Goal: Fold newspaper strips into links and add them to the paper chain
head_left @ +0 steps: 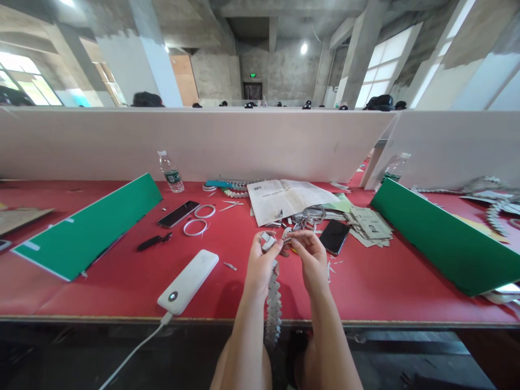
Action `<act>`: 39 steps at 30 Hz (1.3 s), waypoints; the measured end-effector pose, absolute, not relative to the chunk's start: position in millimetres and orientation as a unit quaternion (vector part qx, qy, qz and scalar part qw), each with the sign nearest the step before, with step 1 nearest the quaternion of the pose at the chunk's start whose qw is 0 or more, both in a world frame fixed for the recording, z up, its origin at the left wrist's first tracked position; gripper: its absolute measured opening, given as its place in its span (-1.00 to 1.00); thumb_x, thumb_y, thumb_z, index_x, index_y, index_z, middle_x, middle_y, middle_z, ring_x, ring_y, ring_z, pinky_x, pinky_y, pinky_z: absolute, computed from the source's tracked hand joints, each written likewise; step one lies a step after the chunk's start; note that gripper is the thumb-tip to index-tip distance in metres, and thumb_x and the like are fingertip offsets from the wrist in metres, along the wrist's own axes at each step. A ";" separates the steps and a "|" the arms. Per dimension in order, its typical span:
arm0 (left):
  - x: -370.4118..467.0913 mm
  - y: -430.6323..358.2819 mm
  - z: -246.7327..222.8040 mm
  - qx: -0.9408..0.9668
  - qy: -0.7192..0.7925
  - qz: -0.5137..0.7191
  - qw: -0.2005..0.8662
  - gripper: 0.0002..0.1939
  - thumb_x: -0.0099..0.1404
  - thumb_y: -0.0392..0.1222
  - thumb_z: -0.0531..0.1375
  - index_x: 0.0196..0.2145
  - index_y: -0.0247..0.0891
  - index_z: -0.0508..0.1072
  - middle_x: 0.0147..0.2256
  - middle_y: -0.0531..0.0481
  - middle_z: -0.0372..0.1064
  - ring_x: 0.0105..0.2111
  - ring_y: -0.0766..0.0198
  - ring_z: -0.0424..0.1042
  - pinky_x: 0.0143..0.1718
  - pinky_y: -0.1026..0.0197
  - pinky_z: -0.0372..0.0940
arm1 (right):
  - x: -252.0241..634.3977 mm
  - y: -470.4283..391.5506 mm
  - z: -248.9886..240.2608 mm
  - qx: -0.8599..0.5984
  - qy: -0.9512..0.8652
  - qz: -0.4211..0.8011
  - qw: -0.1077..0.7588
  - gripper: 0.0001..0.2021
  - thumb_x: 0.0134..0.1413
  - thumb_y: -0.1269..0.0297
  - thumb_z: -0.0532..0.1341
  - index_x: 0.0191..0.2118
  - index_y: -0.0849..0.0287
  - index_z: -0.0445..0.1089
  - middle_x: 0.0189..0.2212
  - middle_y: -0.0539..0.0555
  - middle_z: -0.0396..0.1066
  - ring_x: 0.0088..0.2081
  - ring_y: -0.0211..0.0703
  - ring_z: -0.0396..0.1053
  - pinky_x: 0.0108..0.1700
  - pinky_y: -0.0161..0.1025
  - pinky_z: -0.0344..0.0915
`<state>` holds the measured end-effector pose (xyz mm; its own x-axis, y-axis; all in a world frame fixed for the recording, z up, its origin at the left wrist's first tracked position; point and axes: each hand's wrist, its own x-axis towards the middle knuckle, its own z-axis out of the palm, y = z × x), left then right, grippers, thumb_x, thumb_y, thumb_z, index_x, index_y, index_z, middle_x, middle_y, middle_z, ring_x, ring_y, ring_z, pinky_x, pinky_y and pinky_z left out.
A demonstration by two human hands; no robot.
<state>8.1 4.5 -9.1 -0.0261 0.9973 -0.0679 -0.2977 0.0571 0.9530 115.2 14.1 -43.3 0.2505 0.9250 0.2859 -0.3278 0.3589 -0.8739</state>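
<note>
A zigzag folded paper chain hangs from my left hand and drops past the front edge of the red table. The fingers of my left hand are closed round the chain's top end. My right hand is beside it, with thumb and index finger pinched on a small folded strip that lies between the two hands. Behind my hands is a pile of folded paper strips, partly under a printed sheet.
A black phone and paper slips lie right of my hands. Leftward are a white power bank with a cable, another phone, tape rings and scissors. Green panels flank both sides; a bottle stands behind.
</note>
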 end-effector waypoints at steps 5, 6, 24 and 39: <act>8.8 4.0 -6.1 0.425 0.472 0.577 0.513 -0.59 0.04 -0.06 0.27 -0.18 -0.21 0.30 -0.48 0.08 0.37 -0.72 0.47 0.21 -0.79 0.42 0.06 | 114.1 12.9 -40.6 -0.334 -0.433 0.451 0.705 -0.83 -0.07 0.33 0.30 -0.28 0.12 0.37 -0.24 0.06 0.47 -0.19 -0.16 0.42 -0.16 -0.21 0.36; 8.7 3.6 -4.8 0.431 0.473 0.576 0.509 -0.59 0.03 -0.07 0.28 -0.18 -0.22 0.31 -0.46 0.07 0.38 -0.75 0.50 0.17 -0.79 0.41 0.07 | 113.7 12.9 -40.5 -0.330 -0.429 0.450 0.710 -0.82 -0.07 0.34 0.30 -0.28 0.12 0.37 -0.25 0.06 0.47 -0.20 -0.17 0.42 -0.17 -0.22 0.37; 12.6 0.3 -1.1 0.469 0.452 0.628 0.425 -0.76 0.04 -0.18 0.29 -0.29 -0.22 0.40 -0.40 0.01 0.48 -0.70 0.47 0.25 -0.70 0.41 0.12 | 117.5 9.2 -39.2 -0.312 -0.431 0.424 0.732 -0.82 -0.09 0.40 0.31 -0.31 0.08 0.35 -0.29 0.02 0.45 -0.19 -0.17 0.42 -0.16 -0.20 0.36; 10.1 2.9 -1.6 0.410 0.417 0.621 0.522 -0.58 -0.04 -0.12 0.34 -0.21 -0.25 0.37 -0.42 0.02 0.48 -0.77 0.53 0.14 -0.76 0.40 0.07 | 113.9 -1.6 -28.5 -0.391 -0.568 0.155 0.707 -0.90 0.03 0.44 0.21 -0.36 0.08 0.42 -0.34 0.07 0.42 -0.22 -0.10 0.38 -0.14 -0.08 0.33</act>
